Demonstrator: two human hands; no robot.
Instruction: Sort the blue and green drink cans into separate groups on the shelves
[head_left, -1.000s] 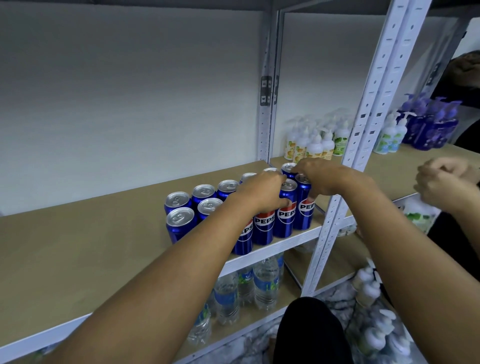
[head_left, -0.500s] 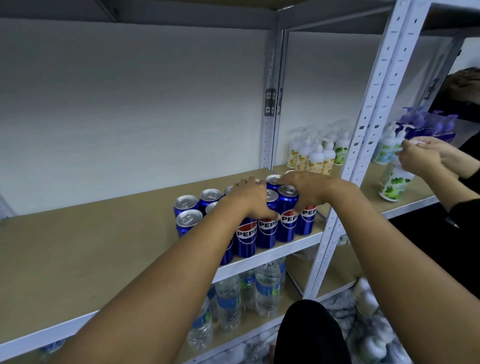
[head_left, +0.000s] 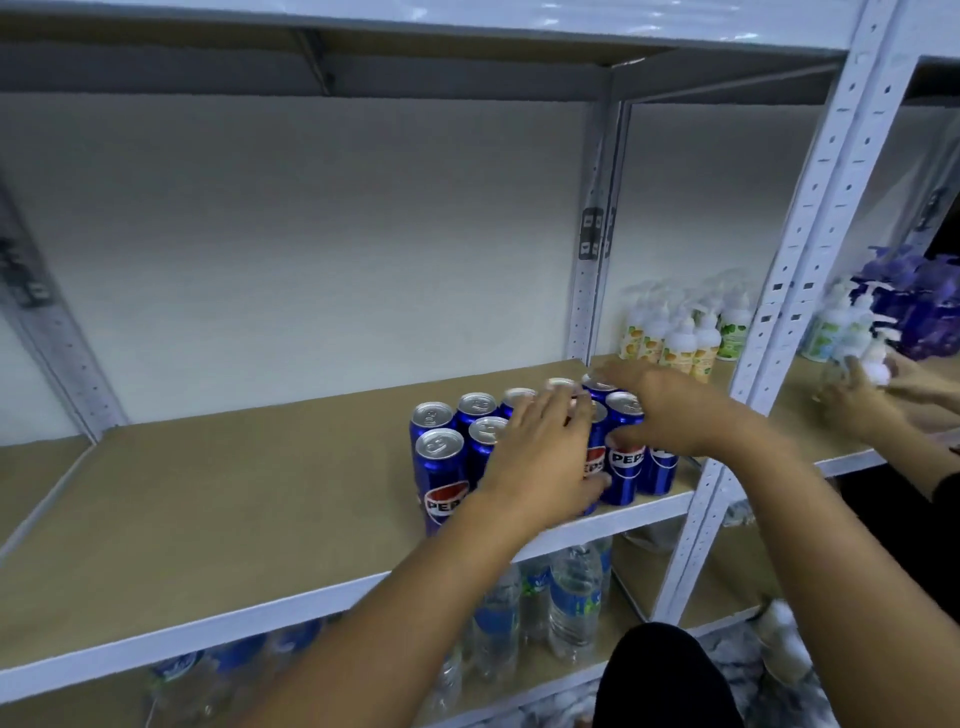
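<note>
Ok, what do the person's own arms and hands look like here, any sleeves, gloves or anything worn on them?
Both arms are bare along their whole visible length: no sleeves, no gloves. The left hand and the right hand carry no ring, watch or band that shows, though motion blur softens the fingers. Only a dark garment appears low in the view, below the arms.

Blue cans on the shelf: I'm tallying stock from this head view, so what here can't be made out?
- Blue cans: the left hand and right hand cover the middle of the group, so no full count.
- Green cans: none visible in this view.
- Water bottles on the lower shelf: partly hidden by the shelf edge and the forearms.
- Pump bottles: blurred, labels unreadable.
</note>
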